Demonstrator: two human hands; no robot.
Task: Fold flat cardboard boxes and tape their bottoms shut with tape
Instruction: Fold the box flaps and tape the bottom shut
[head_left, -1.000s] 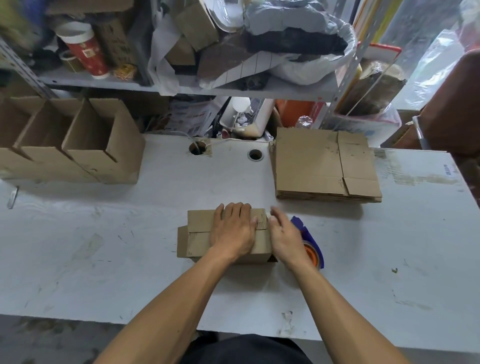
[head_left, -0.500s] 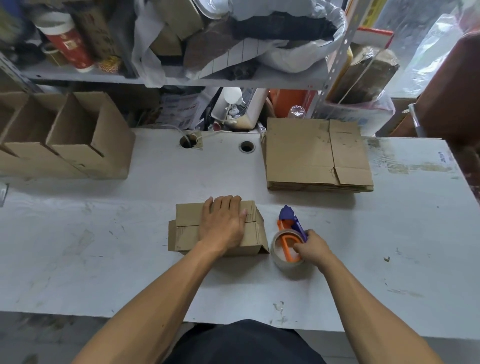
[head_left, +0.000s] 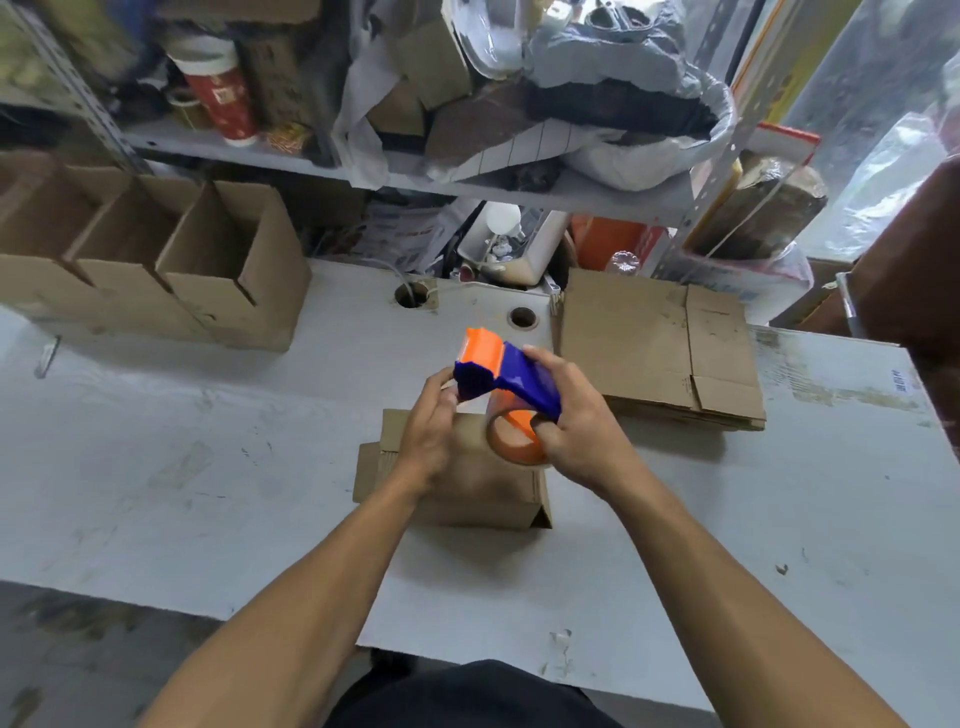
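Taping step starting: right hand (head_left: 576, 421) is gripping tape dispenser (head_left: 511, 387) above folded box (head_left: 457, 488) on table (head_left: 208, 467); left hand (head_left: 428, 423) is pinching at its blade end, apparently finding tape end. Next: stick end to seam, pull across

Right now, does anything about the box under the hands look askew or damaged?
Slightly. The folded box has a flap corner poking out at its near right bottom edge instead of lying flush. No tape shows on it yet; the tape dispenser is held above it.
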